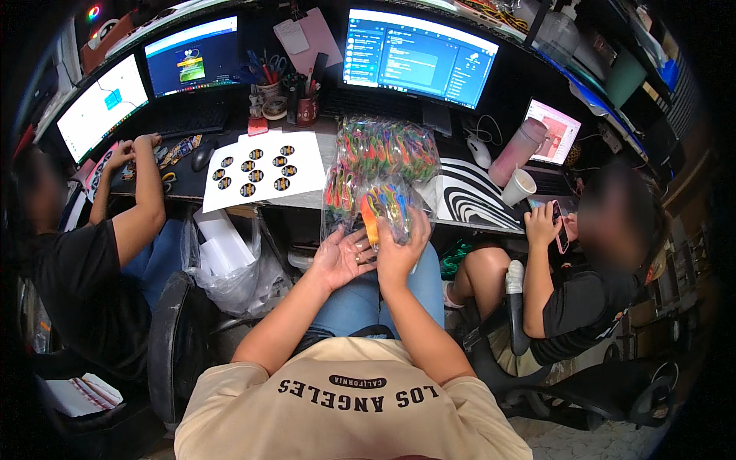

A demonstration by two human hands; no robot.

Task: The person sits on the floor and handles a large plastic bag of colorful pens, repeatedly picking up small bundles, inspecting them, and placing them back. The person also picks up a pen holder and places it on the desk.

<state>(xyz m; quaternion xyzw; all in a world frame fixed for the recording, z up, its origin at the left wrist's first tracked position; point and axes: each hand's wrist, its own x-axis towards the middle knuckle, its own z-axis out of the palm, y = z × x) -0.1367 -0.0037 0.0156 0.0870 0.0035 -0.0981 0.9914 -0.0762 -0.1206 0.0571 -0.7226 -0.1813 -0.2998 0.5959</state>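
My right hand (404, 247) is closed around a small clear plastic bundle of colourful strips, possibly lanyards, with an orange strip (370, 222) along its left side. My left hand (341, 259) lies palm up just left of it, fingers stretched out and a ring on one finger; its fingertips come close to the bundle, and I cannot tell whether they touch. Beyond both hands, a large clear plastic bag (383, 149) of similar red, green and blue strips lies at the desk's front edge.
A white sheet of round black stickers (259, 165) lies left of the bag. Rightward are a black-and-white striped mat (468, 192), a white cup (520, 188) and a pink tumbler (517, 153). A monitor (418, 57) stands behind. People sit on both sides; the right one holds a phone (563, 230).
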